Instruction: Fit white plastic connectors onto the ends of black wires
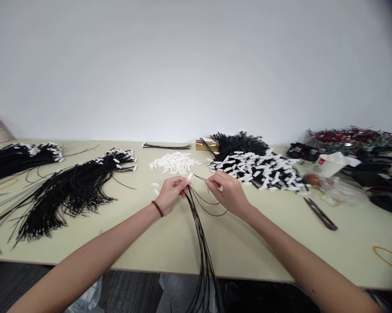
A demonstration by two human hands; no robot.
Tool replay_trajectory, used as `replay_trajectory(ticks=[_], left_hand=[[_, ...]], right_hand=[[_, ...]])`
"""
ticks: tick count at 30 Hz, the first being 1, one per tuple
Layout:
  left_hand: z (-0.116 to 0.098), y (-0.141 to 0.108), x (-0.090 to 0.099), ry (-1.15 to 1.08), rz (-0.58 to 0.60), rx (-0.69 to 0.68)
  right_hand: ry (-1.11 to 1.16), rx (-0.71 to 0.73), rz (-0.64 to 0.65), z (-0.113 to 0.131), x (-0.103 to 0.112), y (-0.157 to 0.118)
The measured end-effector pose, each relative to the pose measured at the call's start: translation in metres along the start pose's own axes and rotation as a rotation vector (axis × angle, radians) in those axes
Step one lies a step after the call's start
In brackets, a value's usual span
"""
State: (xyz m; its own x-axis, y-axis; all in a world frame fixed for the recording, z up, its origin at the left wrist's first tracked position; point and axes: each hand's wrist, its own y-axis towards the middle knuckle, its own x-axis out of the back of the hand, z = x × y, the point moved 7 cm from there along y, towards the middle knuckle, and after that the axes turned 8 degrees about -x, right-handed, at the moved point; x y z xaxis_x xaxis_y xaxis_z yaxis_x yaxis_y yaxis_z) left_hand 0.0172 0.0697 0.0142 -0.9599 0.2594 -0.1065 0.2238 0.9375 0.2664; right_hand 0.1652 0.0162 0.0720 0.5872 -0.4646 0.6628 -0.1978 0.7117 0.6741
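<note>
My left hand (172, 194) pinches a small white connector (190, 176) in front of me, above the table. Several black wires (199, 230) hang down from it past the table's front edge. My right hand (227, 191) is just to the right, its fingers closed on a thin black wire (200, 177) whose end points toward the connector. Whether that end touches the connector is too small to tell. Behind my hands lies a heap of loose white connectors (176, 162). A couple of single connectors (155, 184) lie beside my left hand.
Bundles of black wires with white ends (81, 187) cover the left side. A large pile of wired white connectors (257, 169) lies at right. Thread snips (320, 214), a paper cup (329, 165), a plastic bag (341, 191) and a yellow rubber band (388, 256) are farther right.
</note>
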Motion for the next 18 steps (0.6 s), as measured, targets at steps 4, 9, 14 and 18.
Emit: replay_trajectory(ticks=[4, 9, 14, 18], left_hand=[[-0.0024, -0.0042, -0.0115, 0.051, 0.077, -0.02], [-0.002, -0.0037, -0.0086, 0.031, 0.037, -0.016], [-0.0025, -0.0029, -0.0068, 0.011, 0.032, -0.027], [-0.0039, -0.0035, -0.0088, 0.012, 0.047, -0.04]], right_hand=[[-0.111, 0.03, -0.007, 0.0072, -0.0055, -0.0032], [-0.221, 0.035, 0.005, 0.0108, -0.0077, -0.0051], [-0.181, -0.022, 0.046, 0.0086, -0.0078, -0.0045], [-0.111, -0.062, 0.082, 0.0075, -0.0081, -0.0038]])
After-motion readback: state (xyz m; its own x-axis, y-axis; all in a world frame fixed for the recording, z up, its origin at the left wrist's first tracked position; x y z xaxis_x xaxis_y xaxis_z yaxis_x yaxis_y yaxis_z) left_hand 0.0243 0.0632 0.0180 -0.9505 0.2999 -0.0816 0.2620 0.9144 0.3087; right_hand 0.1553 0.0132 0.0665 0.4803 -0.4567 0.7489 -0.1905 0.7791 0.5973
